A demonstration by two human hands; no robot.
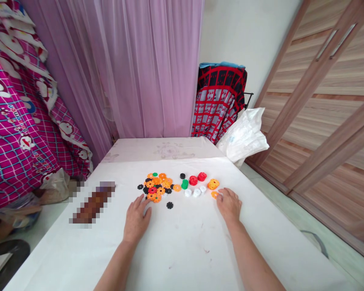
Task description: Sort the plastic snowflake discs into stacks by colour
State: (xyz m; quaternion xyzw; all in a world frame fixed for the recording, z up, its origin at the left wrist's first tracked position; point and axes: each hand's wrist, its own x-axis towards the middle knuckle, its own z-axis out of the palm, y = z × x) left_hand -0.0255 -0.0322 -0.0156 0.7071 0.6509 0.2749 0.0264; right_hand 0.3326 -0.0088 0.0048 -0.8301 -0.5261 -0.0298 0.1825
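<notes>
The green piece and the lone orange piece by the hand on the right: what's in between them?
In the head view, three white pieces lie in a row on the table between the green piece and the orange piece at the right hand.

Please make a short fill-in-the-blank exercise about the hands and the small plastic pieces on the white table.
1. The left hand lies flat beside the mixed pile of orange, black and ____ pieces.
2. The fingers of the right hand touch a single piece of ____ colour.
3. The lone black piece lies between the two ____.
4. Behind the white table hangs a ____ curtain.

Missing words: red; orange; hands; pink
</notes>
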